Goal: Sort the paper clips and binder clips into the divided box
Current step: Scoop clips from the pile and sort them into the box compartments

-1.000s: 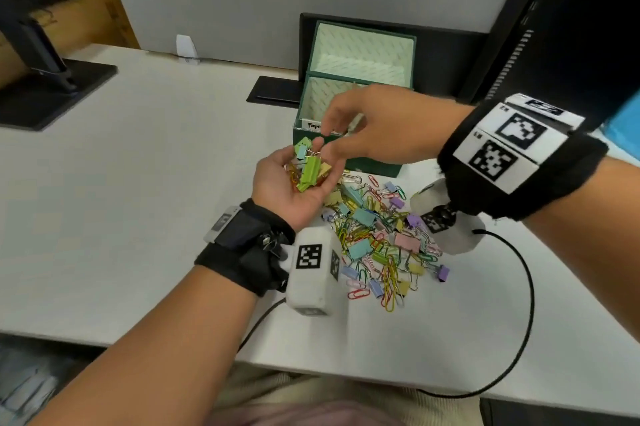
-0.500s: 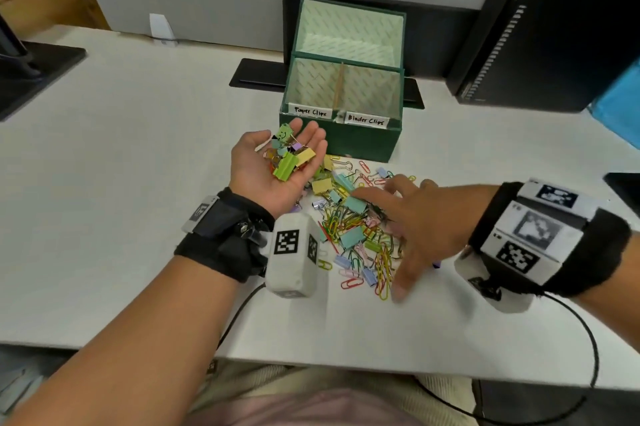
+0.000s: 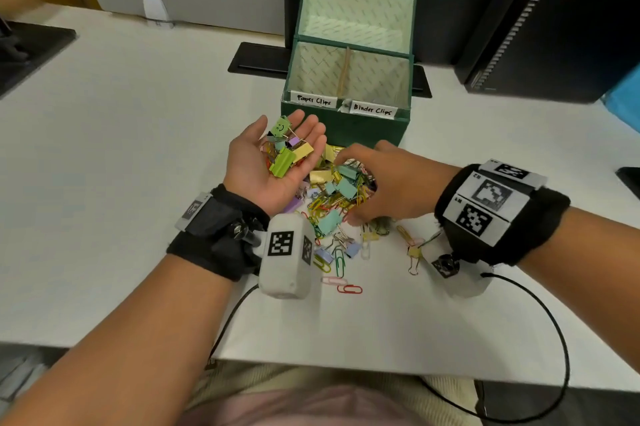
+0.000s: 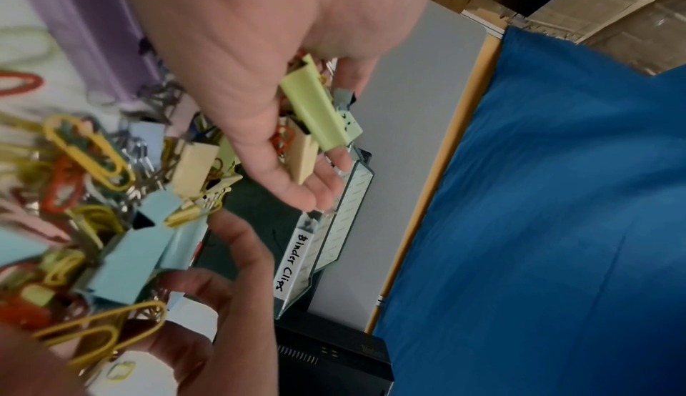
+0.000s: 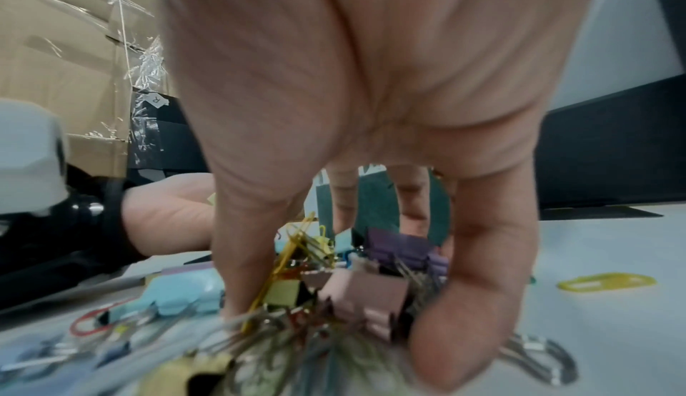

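Observation:
My left hand (image 3: 247, 169) is held palm up just in front of the green divided box (image 3: 346, 129), its fingers nearly straight. Several binder clips (image 3: 285, 157) lie in its palm; in the left wrist view a light green one (image 4: 315, 109) lies on top. The mixed pile of paper clips and binder clips (image 3: 329, 207) lies on the table (image 3: 121, 155) below. My right hand (image 3: 391, 186) reaches down onto the pile, thumb and fingers curled round a bunch of clips (image 5: 363, 282). The box's compartments are labelled "Paper Clips" (image 3: 313, 100) on the left and "Binder Clips" (image 3: 372, 109) on the right.
The box lid (image 3: 356, 13) stands open behind the compartments. A black computer tower (image 3: 554, 17) is at the back right and a black monitor base (image 3: 27, 51) at the far left. Loose paper clips (image 3: 349, 288) lie toward me. A black cable (image 3: 557, 339) trails over the table's near edge.
My right hand left the left palm, dropped to the pile with spread fingers, and now curls round a bunch of clips. The left hand has stayed palm up with its clips.

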Motion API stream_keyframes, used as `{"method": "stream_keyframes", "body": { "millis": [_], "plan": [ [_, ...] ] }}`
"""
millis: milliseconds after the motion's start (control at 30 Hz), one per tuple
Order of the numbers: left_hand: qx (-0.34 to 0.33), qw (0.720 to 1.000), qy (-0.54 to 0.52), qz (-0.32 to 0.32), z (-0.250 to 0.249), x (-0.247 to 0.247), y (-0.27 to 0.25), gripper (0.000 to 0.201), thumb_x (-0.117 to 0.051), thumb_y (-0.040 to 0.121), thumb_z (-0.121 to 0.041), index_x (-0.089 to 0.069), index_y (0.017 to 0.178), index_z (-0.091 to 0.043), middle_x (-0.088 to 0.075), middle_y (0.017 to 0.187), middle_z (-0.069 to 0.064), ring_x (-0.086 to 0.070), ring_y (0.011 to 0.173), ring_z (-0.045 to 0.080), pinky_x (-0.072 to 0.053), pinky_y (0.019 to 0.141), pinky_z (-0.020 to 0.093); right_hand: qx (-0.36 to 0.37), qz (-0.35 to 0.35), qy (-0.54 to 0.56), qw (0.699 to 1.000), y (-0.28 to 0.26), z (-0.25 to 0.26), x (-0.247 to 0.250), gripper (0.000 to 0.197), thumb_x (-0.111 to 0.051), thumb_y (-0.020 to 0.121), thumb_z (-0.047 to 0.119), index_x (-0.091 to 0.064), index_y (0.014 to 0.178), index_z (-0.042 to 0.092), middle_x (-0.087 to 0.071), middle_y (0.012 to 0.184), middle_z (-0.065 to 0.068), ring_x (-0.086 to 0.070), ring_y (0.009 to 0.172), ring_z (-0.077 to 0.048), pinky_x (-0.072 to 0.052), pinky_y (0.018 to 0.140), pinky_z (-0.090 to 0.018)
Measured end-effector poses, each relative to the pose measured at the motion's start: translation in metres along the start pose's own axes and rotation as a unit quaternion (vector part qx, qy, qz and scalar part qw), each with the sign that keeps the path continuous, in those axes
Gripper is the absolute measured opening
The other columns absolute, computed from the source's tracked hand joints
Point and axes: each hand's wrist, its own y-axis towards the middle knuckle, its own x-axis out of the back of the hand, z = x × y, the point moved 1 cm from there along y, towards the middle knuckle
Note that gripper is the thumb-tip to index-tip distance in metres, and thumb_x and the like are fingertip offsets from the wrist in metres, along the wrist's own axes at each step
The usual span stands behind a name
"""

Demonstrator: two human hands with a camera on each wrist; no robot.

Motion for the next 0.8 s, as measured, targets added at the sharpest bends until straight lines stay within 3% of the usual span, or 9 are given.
{"method": "stream_keyframes", "body": {
  "millis": [100,233,433,533,667,733,800],
  "plan": [
    [0.001,1.0,0.007,0.0,0.0,-0.001,0.0,0.043,-0.038,0.099,-0.032,-0.065,0.102,0.001,-0.071,0.099,0.019,-0.07,0.087,0.033,-0.055,0.083,0.044,-0.009,-0.028,0.003,1.0,0.006,-0.001,-0.001,0.068,-0.079,0.07,0.051,-0.043,0.124,0.03,-0.043,0.109,0.0,-0.05,0.093,-0.019,-0.046,0.08,-0.032],
    [0.005,1.0,0.014,-0.004,0.002,-0.003,-0.001,0.042,-0.037,0.099,-0.031,-0.066,0.102,0.0,-0.071,0.099,0.019,-0.069,0.091,0.032,-0.056,0.083,0.042,-0.012,-0.096,-0.008,0.995,0.012,0.0,-0.004,0.038,-0.071,0.078,0.047,-0.053,0.104,0.027,-0.048,0.096,0.001,-0.05,0.086,-0.019,-0.037,0.069,-0.029],
    [-0.002,1.0,0.006,-0.003,0.001,-0.004,-0.004,0.042,-0.039,0.099,-0.031,-0.065,0.104,0.001,-0.071,0.099,0.019,-0.069,0.09,0.032,-0.056,0.083,0.042,-0.006,-0.117,-0.031,0.993,0.018,0.004,0.0,0.029,-0.066,0.087,0.04,-0.06,0.11,0.024,-0.047,0.083,0.007,-0.049,0.082,-0.015,-0.036,0.066,-0.026],
    [0.001,1.0,0.007,0.0,0.002,-0.005,-0.007,0.042,-0.039,0.099,-0.031,-0.065,0.104,0.002,-0.071,0.099,0.02,-0.07,0.089,0.033,-0.056,0.082,0.044,-0.01,-0.135,-0.012,0.991,0.017,0.006,0.003,0.015,-0.068,0.084,0.035,-0.069,0.094,0.023,-0.049,0.071,0.011,-0.053,0.076,-0.015,-0.035,0.055,-0.022],
    [0.011,1.0,0.007,0.001,0.006,-0.008,-0.01,0.042,-0.04,0.099,-0.031,-0.065,0.103,0.002,-0.071,0.098,0.02,-0.066,0.096,0.033,-0.052,0.084,0.043,-0.048,-0.149,0.143,0.977,0.012,-0.004,0.008,0.007,-0.069,0.084,0.02,-0.073,0.084,0.014,-0.065,0.065,0.002,-0.065,0.06,-0.019,-0.059,0.063,-0.031],
    [0.018,1.0,0.005,-0.004,0.009,-0.01,-0.01,0.041,-0.04,0.098,-0.03,-0.065,0.102,0.003,-0.071,0.097,0.021,-0.065,0.097,0.033,-0.051,0.084,0.043,-0.077,-0.134,0.222,0.963,0.009,-0.012,0.01,0.007,-0.072,0.084,0.02,-0.073,0.083,0.013,-0.071,0.065,-0.007,-0.071,0.058,-0.021,-0.062,0.062,-0.035],
    [0.023,1.0,0.006,-0.01,0.012,-0.015,-0.009,0.041,-0.04,0.098,-0.029,-0.065,0.102,0.003,-0.07,0.097,0.022,-0.064,0.098,0.033,-0.05,0.084,0.043,-0.105,-0.12,0.26,0.952,0.007,-0.019,0.012,0.007,-0.074,0.083,0.022,-0.074,0.082,0.015,-0.071,0.066,-0.007,-0.07,0.055,-0.018,-0.062,0.063,-0.034]
  ]
}}
